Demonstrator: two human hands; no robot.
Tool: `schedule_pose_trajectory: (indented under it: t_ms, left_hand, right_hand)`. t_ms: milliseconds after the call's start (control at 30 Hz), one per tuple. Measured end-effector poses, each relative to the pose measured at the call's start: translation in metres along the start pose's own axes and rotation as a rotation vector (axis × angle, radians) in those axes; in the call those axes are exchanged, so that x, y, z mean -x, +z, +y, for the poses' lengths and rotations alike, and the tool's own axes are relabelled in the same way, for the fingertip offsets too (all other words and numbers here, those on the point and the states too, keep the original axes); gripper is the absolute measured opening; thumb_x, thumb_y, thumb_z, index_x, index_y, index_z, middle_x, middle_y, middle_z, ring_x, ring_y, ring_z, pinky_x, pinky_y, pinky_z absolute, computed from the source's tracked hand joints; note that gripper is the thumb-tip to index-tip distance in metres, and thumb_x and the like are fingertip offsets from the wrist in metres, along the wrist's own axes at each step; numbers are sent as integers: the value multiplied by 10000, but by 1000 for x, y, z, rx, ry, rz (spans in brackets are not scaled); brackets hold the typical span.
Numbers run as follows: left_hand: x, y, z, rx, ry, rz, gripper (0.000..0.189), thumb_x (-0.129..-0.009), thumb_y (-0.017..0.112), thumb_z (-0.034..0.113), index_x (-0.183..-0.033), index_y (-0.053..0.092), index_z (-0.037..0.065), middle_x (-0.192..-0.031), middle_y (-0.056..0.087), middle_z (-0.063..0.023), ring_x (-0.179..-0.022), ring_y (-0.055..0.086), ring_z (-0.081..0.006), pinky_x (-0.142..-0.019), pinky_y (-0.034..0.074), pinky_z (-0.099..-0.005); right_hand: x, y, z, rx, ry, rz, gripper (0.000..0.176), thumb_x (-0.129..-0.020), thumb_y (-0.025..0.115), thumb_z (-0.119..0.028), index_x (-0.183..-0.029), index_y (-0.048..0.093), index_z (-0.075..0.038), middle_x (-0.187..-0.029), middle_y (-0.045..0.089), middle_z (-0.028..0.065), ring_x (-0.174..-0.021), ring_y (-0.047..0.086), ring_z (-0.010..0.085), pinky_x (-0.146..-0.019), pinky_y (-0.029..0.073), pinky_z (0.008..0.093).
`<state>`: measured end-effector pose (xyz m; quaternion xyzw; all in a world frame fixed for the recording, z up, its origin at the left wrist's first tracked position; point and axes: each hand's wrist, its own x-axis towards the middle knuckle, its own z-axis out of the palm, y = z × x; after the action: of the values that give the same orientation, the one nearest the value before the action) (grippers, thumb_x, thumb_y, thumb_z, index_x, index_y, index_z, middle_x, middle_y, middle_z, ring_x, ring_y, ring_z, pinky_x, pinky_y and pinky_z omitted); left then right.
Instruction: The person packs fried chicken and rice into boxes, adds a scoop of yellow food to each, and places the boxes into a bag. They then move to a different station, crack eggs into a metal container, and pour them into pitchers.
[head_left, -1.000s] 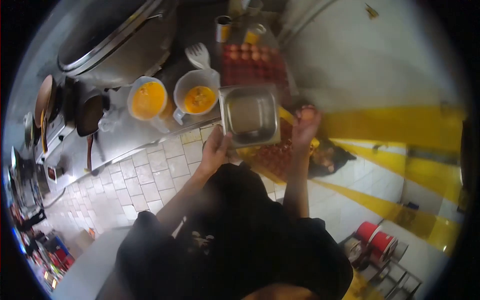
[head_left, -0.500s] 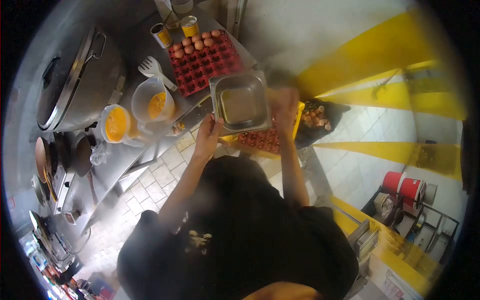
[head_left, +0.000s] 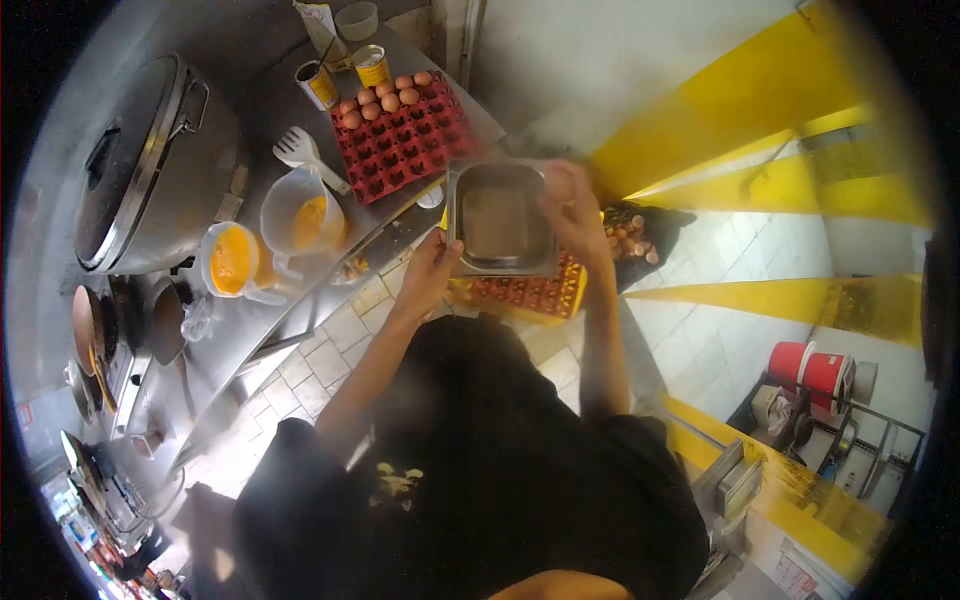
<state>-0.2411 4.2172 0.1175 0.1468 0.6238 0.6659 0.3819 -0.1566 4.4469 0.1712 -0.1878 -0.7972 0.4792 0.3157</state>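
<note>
A square stainless steel food pan point(head_left: 500, 262) is held up in front of my body, with a hollow, shiny inside. My left hand point(head_left: 430, 272) is closed on its left side, thumb over the rim. At the pan's upper right corner is my right hand point(head_left: 575, 215), its fingers smeared by motion; whether they grip the rim cannot be made out. Below the pan, partly hidden by it, a red egg tray point(head_left: 525, 290) sits in a yellow crate point(head_left: 580, 295). Another red egg tray point(head_left: 405, 140) on the counter carries several brown eggs point(head_left: 370, 97) along its far side.
On the steel counter point(head_left: 235, 325) stand two plastic jugs with beaten egg point(head_left: 230, 262), a white slotted spatula point(head_left: 298, 148) and opened cans point(head_left: 371, 66). A large lidded pot point(head_left: 185, 190) is at left, near several frying pans point(head_left: 163, 310). Eggshells point(head_left: 628, 238) lie in a black bag at right.
The steel pan and my left hand have shifted slightly to the right. My right hand has come over the pan's upper right corner. More of the crate's tray shows.
</note>
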Motion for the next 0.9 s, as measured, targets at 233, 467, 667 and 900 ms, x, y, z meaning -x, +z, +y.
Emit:
schedule_pose_trajectory:
  t_ms: [233,467,667,900]
  left_hand:
    - [-11,5,-14,-84,-31,-62,182,-975,494,224,-1017,478,47,-785,460,-10,-697,518,-103,-468,546,-263]
    - [-5,9,-7,-15,-39,-71,208,-982,484,237,-1003,449,33,-763,444,-16,-593,501,-105,-480,563,-284]
    - [-7,1,-17,39,-60,-83,222,-979,489,245,-974,434,30,-780,430,-30,-615,545,-119,-478,572,-278]
    - [-17,-3,-41,56,9,-8,238,-978,488,249,-977,430,18,-815,408,-41,-617,544,-133,-482,581,-291]
  right_hand:
    - [-24,22,10,358,-510,-527,233,-878,577,-140,-1044,457,-29,-1023,522,219,-956,516,426,-824,443,448]
    - [-19,49,15,552,-380,-743,212,-893,534,-159,-963,416,3,-984,511,249,-929,518,442,-761,435,510]
    - [-12,65,16,454,-295,-750,226,-871,553,-132,-981,413,6,-1039,487,273,-902,525,464,-763,435,519]
    - [-3,78,76,564,-177,-828,276,-854,574,-74,-1036,386,12,-968,507,304,-889,538,473,-742,434,510]
